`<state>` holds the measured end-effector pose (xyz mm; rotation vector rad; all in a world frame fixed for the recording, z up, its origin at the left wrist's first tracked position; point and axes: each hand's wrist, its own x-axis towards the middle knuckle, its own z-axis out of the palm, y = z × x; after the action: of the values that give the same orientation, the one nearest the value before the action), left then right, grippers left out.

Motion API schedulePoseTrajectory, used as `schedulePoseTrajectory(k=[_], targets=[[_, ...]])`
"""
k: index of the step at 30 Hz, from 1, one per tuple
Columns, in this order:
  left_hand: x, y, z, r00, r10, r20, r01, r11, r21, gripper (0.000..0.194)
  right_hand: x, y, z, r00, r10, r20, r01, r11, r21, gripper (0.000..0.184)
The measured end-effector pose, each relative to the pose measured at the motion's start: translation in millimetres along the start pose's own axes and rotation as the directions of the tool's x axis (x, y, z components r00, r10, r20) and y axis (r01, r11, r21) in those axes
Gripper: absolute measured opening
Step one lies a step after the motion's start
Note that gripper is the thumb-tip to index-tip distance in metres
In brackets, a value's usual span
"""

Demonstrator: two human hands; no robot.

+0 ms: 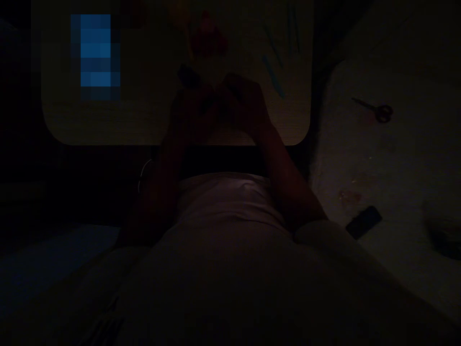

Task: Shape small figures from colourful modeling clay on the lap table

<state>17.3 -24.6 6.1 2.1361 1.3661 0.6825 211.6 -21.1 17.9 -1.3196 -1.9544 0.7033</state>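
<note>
The picture is very dark. Over the near part of a light wooden table [118, 127], my left hand [192, 110] and my right hand [243, 103] come together, fingers curled inward. Something dark and small seems to sit between them, but I cannot make out what it is. Just beyond my left hand lies a dark bluish object [189, 75]. A red heap [209, 41] rests farther back, with a yellowish thing [180, 17] beside it. To the right of my right hand are several thin blue-green strips [273, 77].
On a pale surface [403, 158] to the right lie dark-handled scissors [382, 113] and a dark flat rectangular object [363, 222]. A blurred-out bright blue patch [95, 50] covers the table's left side. A thin white cord [143, 173] hangs below the table edge.
</note>
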Motion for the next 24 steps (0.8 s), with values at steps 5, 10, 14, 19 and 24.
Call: schedulePoseTrajectory(k=[5,10,14,19,24], targets=[[0.2,-1.5,0.7,1.000,-0.005,-0.011,0.005,1.000,0.007,0.043,-1.6,-3.1,-2.4,1.000,-0.012,-0.009,0.012,0.999,-0.042,0.060],[0.4,-5.6,2.2,0.997,0.054,-0.046,-0.055,0.998,-0.021,0.040,-2.2,-2.9,-2.8,0.999,-0.035,-0.018,0.035,0.999,-0.025,0.056],[0.8,-2.9,2.7,0.990,0.095,-0.108,-0.095,0.995,-0.001,0.035,-1.5,-1.3,-1.6,0.999,-0.029,-0.030,0.028,0.999,-0.036,0.056],[0.8,-1.8,3.0,0.991,0.089,-0.095,-0.091,0.996,-0.021,0.034,-1.3,-1.2,-1.9,1.000,-0.011,-0.007,0.011,1.000,-0.006,0.052],[0.6,-7.2,4.3,0.993,0.083,-0.086,-0.089,0.994,-0.068,0.037,-3.6,-4.2,-4.1,1.000,-0.009,-0.005,0.009,0.999,-0.040,0.052]])
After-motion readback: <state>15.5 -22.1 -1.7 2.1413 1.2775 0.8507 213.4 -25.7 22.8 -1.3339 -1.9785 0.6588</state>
